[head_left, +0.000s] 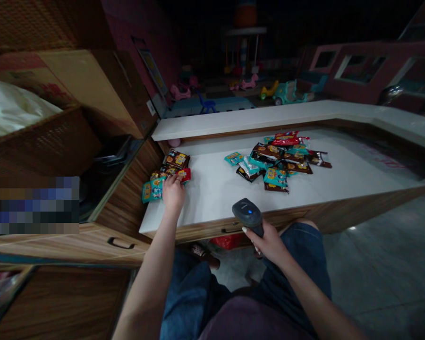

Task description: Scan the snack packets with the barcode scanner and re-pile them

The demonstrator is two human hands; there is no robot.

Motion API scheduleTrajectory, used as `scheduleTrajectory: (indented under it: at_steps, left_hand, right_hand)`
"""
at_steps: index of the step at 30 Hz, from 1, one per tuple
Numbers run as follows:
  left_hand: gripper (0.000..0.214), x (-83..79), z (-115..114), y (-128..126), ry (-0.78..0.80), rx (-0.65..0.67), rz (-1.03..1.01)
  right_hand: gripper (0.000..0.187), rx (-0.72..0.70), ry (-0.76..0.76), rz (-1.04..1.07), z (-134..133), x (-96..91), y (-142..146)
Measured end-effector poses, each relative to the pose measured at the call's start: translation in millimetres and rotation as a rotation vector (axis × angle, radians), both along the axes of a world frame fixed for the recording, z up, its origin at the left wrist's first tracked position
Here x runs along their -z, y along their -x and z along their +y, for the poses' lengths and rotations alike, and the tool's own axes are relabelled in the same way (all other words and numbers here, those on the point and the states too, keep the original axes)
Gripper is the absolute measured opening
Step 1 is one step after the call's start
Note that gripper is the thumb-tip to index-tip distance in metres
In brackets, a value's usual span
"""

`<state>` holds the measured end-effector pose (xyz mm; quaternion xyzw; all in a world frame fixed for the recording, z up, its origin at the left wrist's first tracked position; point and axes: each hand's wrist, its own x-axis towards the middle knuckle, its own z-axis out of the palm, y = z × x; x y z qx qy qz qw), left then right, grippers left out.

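The left hand (173,198) rests its fingers (170,185) on shiny snack packets (176,160) at the left end of the white surface (212,198); a tight hold is hard to tell. The right hand (271,245) wraps around a black plastic scanner (247,212). A hard push could knock packets off the edge.

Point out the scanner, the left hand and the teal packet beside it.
scanner (248,213), head view, on its dark top by the blue light.
left hand (173,194), head view, on the back of the hand.
teal packet (151,190), head view, on its printed front.
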<state>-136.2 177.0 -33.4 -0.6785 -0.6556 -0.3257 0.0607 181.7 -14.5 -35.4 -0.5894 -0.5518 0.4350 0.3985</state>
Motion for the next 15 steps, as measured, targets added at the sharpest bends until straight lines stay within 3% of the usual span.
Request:
scheduleTrajectory:
  at_steps: [4, 9, 12, 15]
  left_hand:
    - [0.050, 7.3, 11.9, -38.5, -0.038, 0.148, -0.107]
    - [0.062, 16.8, 47.8, -121.7, 0.087, 0.412, -0.195]
    - [0.071, 23.4, 76.4, -163.9, 0.148, 0.470, -0.185]
    - [0.066, 27.7, 101.1, -185.5, 0.182, 0.475, -0.275]
  right_hand:
    - [0.030, 0.013, 0.020, -0.013, 2.6, 2.7, -3.4]
    - [0.030, 0.024, 0.029, 0.002, 6.4, 6.5, -6.8]
    - [0.031, 0.035, 0.017, 0.014, 6.6, 8.1, -10.1]
    - [0.032, 0.052, 0.014, -0.003, 5.7, 8.6, -15.9]
